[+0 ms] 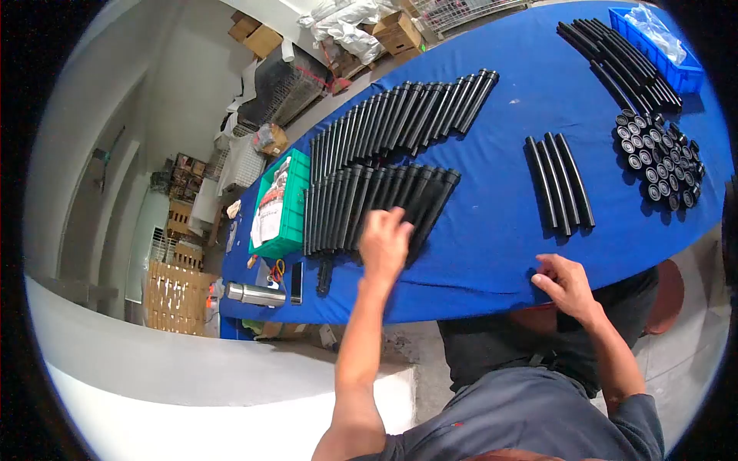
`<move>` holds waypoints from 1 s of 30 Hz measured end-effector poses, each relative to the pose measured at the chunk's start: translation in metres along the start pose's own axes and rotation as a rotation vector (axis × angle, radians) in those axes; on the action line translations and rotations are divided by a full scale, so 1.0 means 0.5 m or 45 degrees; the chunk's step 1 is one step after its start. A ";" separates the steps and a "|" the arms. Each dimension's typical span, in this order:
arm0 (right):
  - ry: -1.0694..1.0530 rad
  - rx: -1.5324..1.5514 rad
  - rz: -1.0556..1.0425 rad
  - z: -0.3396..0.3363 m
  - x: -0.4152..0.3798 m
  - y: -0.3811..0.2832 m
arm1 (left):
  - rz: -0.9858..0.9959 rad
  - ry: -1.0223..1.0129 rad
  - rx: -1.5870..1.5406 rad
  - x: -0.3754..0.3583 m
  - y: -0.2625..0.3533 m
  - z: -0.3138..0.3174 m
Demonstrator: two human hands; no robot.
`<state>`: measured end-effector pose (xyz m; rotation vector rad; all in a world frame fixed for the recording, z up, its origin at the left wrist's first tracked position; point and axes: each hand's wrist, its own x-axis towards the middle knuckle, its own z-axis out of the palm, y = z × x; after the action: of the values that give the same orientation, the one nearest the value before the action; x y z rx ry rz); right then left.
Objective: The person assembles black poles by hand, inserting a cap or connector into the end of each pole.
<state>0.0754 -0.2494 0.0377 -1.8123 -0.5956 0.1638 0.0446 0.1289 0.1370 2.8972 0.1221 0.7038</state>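
Note:
My left hand (386,240) is over the front row of black capped tubes (338,203), near its right part. Its fingers are bent and blurred, and whether they touch a tube is unclear. Behind that row lies a second row of black capped tubes (369,123). My right hand (563,283) is at the table's front edge with its fingers curled; no object shows in it. Just beyond it, several plain black tubes (560,184) lie side by side on the blue cloth (484,253).
Round black caps (657,161) are piled at the right, below more black tubes (615,65) and a blue bin (680,75) with clear plastic. At the left are a green crate (292,219), a steel flask (255,294) and a phone (297,283).

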 end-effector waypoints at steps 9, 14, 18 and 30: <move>0.058 -0.097 -0.051 0.000 -0.010 0.005 | -0.345 -0.104 0.610 0.128 -0.268 0.083; 0.064 -0.106 -0.037 -0.001 -0.007 0.001 | -0.440 -0.159 0.614 0.134 -0.288 0.108; 0.061 -0.125 -0.047 0.001 -0.006 0.003 | -0.465 -0.159 0.596 0.128 -0.282 0.111; 0.062 -0.104 -0.081 0.003 -0.010 0.009 | -0.225 0.040 0.481 0.102 -0.300 0.098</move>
<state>0.0719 -0.2515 0.0319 -1.8679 -0.6323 0.0529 0.1062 0.2757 0.0913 3.1710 0.5660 0.7660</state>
